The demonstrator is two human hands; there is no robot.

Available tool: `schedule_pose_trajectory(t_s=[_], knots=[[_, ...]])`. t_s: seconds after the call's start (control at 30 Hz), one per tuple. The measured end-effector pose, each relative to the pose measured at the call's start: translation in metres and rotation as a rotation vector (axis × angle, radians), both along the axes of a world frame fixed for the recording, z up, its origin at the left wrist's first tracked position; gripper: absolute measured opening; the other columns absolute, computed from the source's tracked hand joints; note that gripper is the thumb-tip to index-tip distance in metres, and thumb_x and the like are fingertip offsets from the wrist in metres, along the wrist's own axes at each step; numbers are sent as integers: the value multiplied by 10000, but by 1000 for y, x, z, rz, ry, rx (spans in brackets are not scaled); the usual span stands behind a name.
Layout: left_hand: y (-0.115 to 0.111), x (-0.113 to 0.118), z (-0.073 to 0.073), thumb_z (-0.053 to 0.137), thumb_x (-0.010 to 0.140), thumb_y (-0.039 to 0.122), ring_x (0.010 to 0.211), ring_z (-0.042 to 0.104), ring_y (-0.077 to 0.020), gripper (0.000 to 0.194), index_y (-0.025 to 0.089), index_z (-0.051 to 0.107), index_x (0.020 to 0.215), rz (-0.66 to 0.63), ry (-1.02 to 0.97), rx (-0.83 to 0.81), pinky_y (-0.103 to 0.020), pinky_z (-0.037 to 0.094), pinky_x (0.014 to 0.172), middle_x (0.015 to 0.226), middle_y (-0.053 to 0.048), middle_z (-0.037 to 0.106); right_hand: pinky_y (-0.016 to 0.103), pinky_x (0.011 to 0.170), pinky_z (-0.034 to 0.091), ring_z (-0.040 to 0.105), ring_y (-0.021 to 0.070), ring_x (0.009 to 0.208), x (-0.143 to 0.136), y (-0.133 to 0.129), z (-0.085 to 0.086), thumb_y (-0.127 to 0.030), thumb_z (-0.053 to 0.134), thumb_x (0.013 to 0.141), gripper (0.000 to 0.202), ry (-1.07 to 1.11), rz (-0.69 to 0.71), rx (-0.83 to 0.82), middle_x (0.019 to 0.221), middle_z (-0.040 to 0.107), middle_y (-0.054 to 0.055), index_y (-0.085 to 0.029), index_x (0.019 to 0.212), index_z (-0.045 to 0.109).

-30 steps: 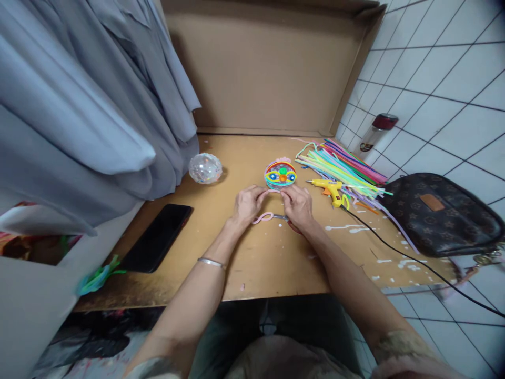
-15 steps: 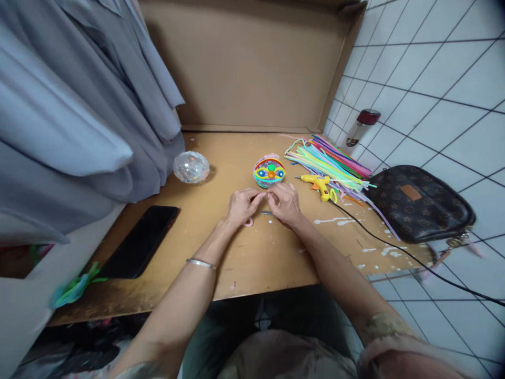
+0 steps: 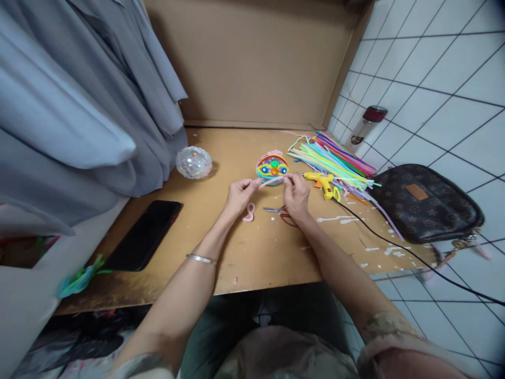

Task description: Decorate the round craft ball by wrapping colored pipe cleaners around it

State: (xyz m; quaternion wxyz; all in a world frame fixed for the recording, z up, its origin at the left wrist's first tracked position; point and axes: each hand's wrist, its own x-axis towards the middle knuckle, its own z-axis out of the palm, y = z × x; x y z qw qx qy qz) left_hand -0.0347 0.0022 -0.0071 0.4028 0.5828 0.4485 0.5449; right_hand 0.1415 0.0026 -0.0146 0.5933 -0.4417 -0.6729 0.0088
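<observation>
A short pink pipe cleaner point(image 3: 271, 181) stretches between my two hands, slightly bowed. My left hand point(image 3: 240, 196) pinches one end of it, and my right hand point(image 3: 295, 193) pinches the other. Just behind it sits a clear ball decorated with colourful pipe cleaners point(image 3: 273, 167), like a face with two blue eyes. On the table below my left hand lies a curled pink pipe cleaner piece point(image 3: 249, 212). Scissors point(image 3: 278, 210) with red handles rest beneath my right hand, their blades pointing left.
A yellow glue gun point(image 3: 321, 181) with a black cord lies right of my hands, by a pile of pipe cleaners point(image 3: 335, 158). A brown bag point(image 3: 430, 202) and a bottle point(image 3: 366, 126) stand by the tiles. Leftward are a clear ball point(image 3: 194, 162) and a phone point(image 3: 144, 235).
My hands have moved apart, with the pink pipe cleaner now drawn out between them. More of the scissors and of the curled pink piece shows. The view has shifted slightly.
</observation>
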Motion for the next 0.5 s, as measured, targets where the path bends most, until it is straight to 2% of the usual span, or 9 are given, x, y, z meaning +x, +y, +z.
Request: schedule_pose_trajectory(t_s=[0.1, 0.2, 0.3, 0.37, 0.5], knots=[[5, -4, 2, 676, 739, 639, 483, 236, -63, 570, 182, 425, 510, 70, -117, 6, -234, 201, 487, 490, 62, 300, 359, 763, 479, 597, 216, 801, 4, 1, 3, -367, 461, 964, 206, 142, -30, -31, 830, 634, 51, -228, 894, 596], [12, -13, 4, 642, 784, 611, 456, 235, -68, 499, 181, 504, 574, 174, -195, -27, -233, 199, 470, 468, 72, 306, 346, 736, 474, 585, 204, 757, 4, 0, 7, -337, 489, 933, 161, 176, 13, -36, 798, 614, 34, -225, 877, 589], [15, -26, 6, 655, 805, 499, 459, 262, -65, 422, 162, 552, 574, 220, -66, -12, -227, 209, 477, 465, 67, 346, 335, 715, 464, 567, 189, 709, 1, -4, 11, -272, 519, 878, 102, 89, 101, -9, 746, 607, 14, -223, 824, 591], [14, -33, 5, 691, 777, 423, 469, 300, -61, 371, 152, 568, 556, 153, 98, -44, -222, 233, 488, 476, 60, 397, 330, 702, 458, 557, 182, 690, -1, -7, 13, -237, 517, 849, 94, 28, 144, -19, 729, 608, 8, -224, 785, 584], [6, -40, 3, 779, 660, 325, 495, 428, -79, 217, 148, 661, 617, -150, 428, -190, -219, 297, 497, 538, 30, 564, 328, 685, 455, 564, 183, 692, -3, -9, 13, -217, 495, 833, 110, -29, 154, -90, 728, 614, 15, -228, 764, 580]])
